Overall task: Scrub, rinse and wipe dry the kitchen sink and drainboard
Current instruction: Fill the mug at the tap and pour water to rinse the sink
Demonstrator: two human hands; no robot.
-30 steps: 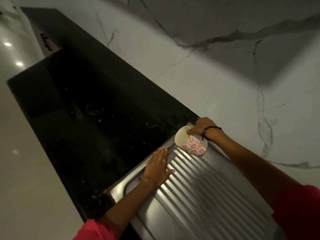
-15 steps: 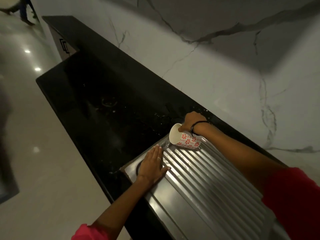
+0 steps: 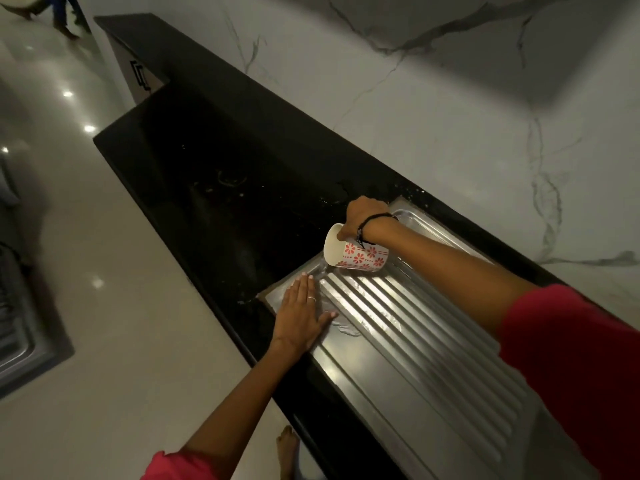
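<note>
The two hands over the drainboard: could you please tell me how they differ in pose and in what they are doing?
The left hand lies flat, palm down, fingers spread on the wet drainboard, holding nothing. The right hand is curled around the rim of a floral cup, tipping it on its side so water spills out. The right wrist wears a dark band; the left hand shows a ring. Both reach from pink sleeves.
</note>
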